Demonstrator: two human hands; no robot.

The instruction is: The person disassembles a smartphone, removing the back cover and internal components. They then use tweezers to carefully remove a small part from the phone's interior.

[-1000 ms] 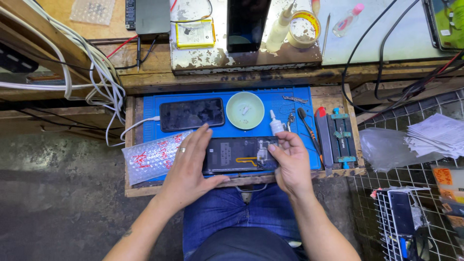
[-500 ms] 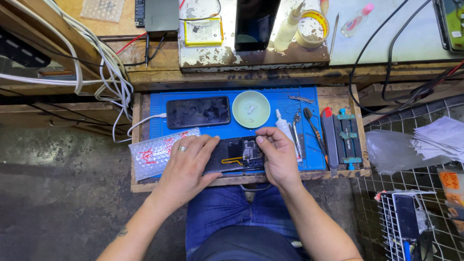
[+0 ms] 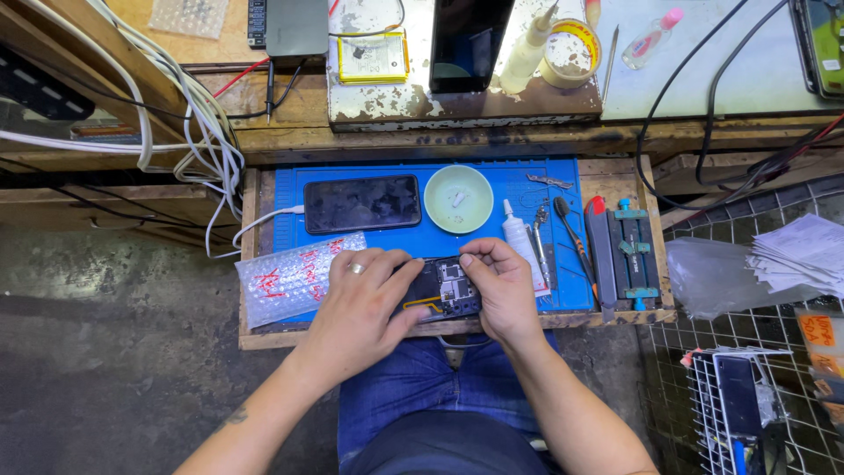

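Both hands were on the opened phone [image 3: 447, 288]: the left hand [image 3: 360, 303] lay flat holding it, the right hand [image 3: 503, 286] curled, fingertip pressing inside. Next needed gentle care.

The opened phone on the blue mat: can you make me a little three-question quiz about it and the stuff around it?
1. True or false: both hands touch the opened black phone with its insides showing.
2. What lies just beyond it? A) a round pale-green dish B) a red cup C) a book
3. Fill in: the left hand wears a ____ on one finger.

Key: 1 true, as the right hand touches it too. 2 A. 3 ring.
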